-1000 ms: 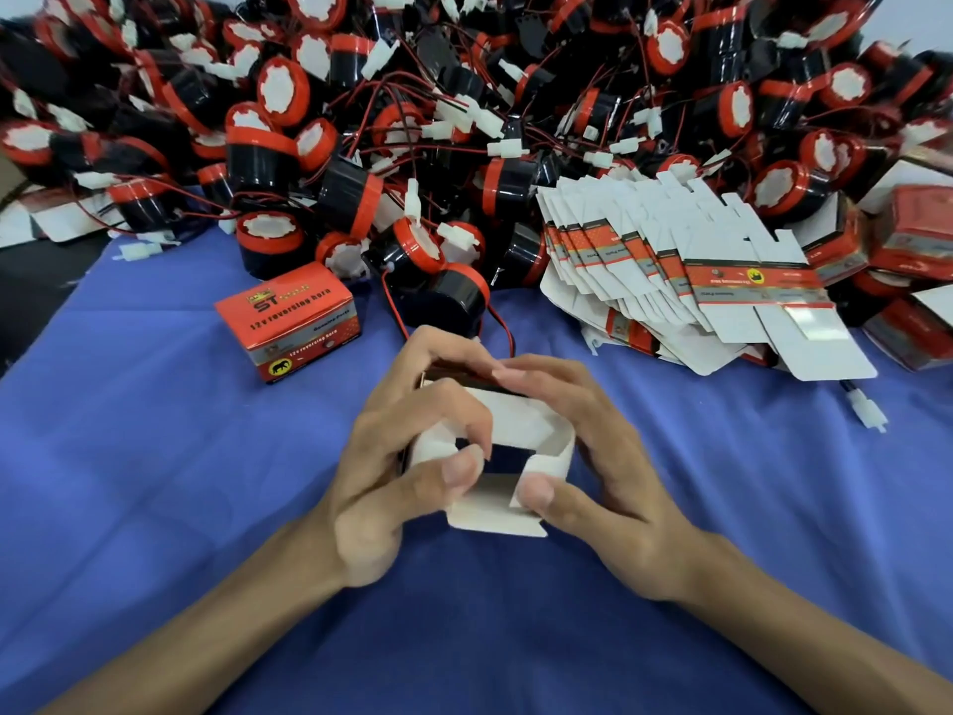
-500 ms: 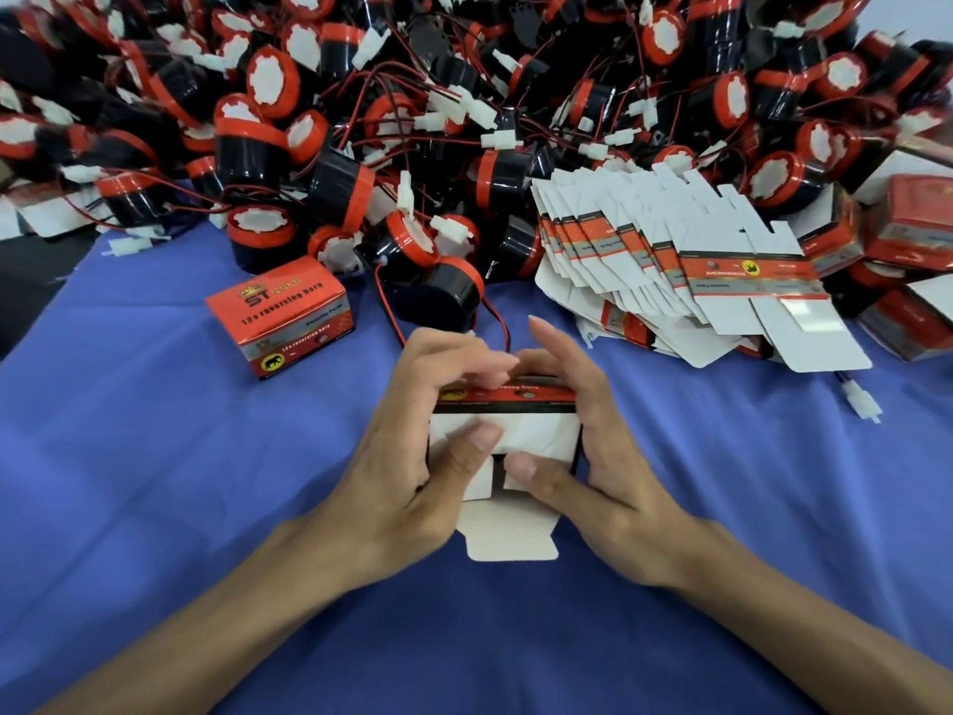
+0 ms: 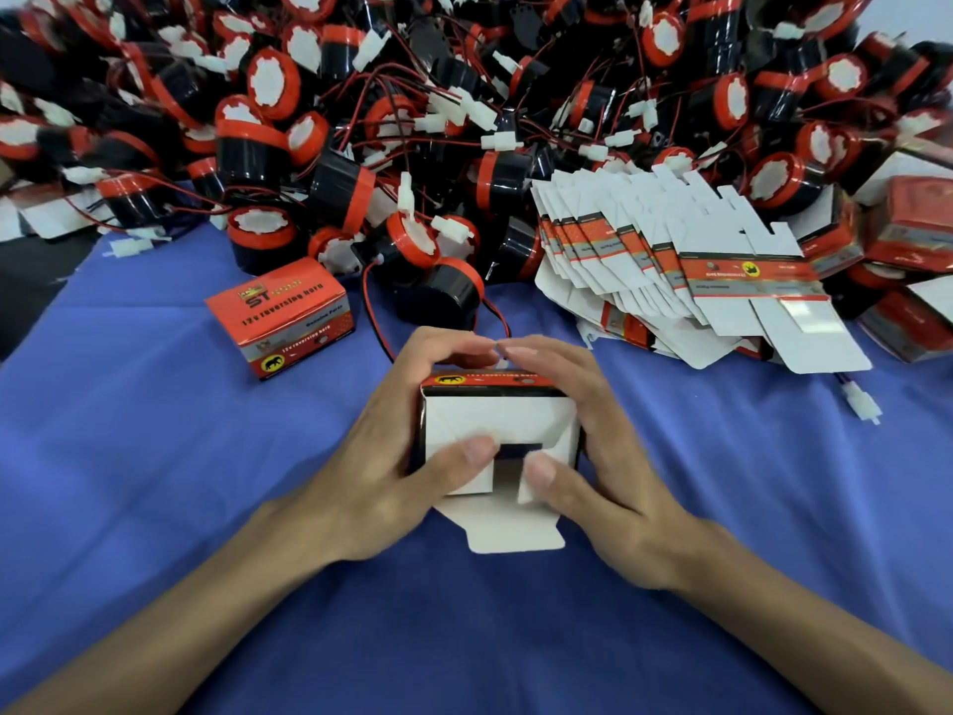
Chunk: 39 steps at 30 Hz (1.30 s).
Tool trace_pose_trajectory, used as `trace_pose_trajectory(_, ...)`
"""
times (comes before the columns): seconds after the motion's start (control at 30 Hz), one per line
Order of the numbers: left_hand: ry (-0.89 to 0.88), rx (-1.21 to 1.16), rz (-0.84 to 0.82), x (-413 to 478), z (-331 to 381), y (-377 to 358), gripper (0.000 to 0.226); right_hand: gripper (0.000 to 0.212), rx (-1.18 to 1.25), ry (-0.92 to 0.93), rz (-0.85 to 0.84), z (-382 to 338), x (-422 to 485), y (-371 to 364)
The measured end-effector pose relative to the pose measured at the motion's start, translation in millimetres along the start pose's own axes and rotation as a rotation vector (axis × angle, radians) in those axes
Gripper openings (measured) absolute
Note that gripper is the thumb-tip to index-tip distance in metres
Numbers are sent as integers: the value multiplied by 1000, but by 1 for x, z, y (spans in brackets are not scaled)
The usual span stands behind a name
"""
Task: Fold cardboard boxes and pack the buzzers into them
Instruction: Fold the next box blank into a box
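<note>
- A counter covered in smooth violet-blue cloth (image 3: 154, 508) fills the lower view, evenly lit and softly creased.
- Beyond the counter's far right corner, a strip of plain pale wall (image 3: 928, 18).
- Off the counter's left edge, a dark shadowed patch (image 3: 26, 296).

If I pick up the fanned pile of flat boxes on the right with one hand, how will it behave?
The flat boxes lie loosely overlapped, so the pile would probably slide apart unless squeezed. They look like thin card with free flaps, so likely light and bendy. The blue cloth under them may drag on the lowest ones.
</note>
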<state>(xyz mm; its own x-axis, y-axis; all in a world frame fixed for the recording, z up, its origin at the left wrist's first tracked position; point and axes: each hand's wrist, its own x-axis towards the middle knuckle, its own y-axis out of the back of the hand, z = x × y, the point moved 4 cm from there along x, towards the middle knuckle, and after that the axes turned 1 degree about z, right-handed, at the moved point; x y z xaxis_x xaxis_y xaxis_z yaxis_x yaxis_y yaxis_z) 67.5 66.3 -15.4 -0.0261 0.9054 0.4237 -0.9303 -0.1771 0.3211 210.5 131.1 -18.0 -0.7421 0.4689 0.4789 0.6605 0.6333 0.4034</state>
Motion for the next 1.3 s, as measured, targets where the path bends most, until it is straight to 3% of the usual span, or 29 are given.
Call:
trace_pose_trajectory(0.17, 12, -20, 59, -1, 3, 0, 43, 67, -50, 48, -94, -1, 0, -3)
trace_pose_trajectory(0.3, 21, -72, 121, -2, 3, -1, 43, 70, -160, 142, -149, -7, 1, -5)
trace_pose_trajectory(0.5, 29, -27, 147, -2, 3, -1, 38, 55, -327, 129, -117, -4, 1, -5)
trace_pose_trajectory(0.7, -13, 5, 89, -3, 3, -4, 44, 45, -329, 118, -44, -2, 1, -4)
trace_pose_trajectory(0.83, -40, -32, 41, -2, 4, -7, 66, 49, -235, 78, -27, -4, 1, -3)
trace_pose_trajectory(1.07, -31, 103, 72, -3, 4, -11, 56, 77, 55, -93, 52, -5, 3, -2)
trace_pose_trajectory(1.2, -2, 47, 82, -4, 3, -9, 50, 97, 315, -353, 135, 6, 1, -4)
trace_pose_trajectory(1.3, -6, 28, 86, -3, 3, -10, 46, 86, 411, -406, 76, 11, 0, -4)
